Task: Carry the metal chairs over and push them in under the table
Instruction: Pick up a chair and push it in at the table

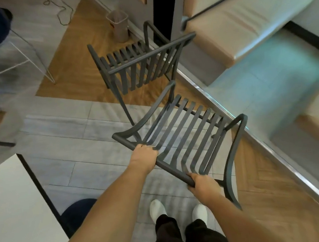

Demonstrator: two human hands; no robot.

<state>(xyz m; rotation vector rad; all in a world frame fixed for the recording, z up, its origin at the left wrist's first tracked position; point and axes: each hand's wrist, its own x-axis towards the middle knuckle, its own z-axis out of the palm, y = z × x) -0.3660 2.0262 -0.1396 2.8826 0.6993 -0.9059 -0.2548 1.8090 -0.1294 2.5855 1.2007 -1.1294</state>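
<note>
Both arms outstretched, left hand (pixel 145 154) and right hand (pixel 202 186) fingers wrapped around the near chair (pixel 182 136) top rail.

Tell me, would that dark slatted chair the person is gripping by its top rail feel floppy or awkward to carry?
Probably stiff: the near chair looks like rigid metal bars and slats. Likely manageable in weight, since it is mostly open gaps. It may swing or tilt, because the left hand and right hand both grip only the backrest's top rail, with the seat hanging out ahead.
</note>
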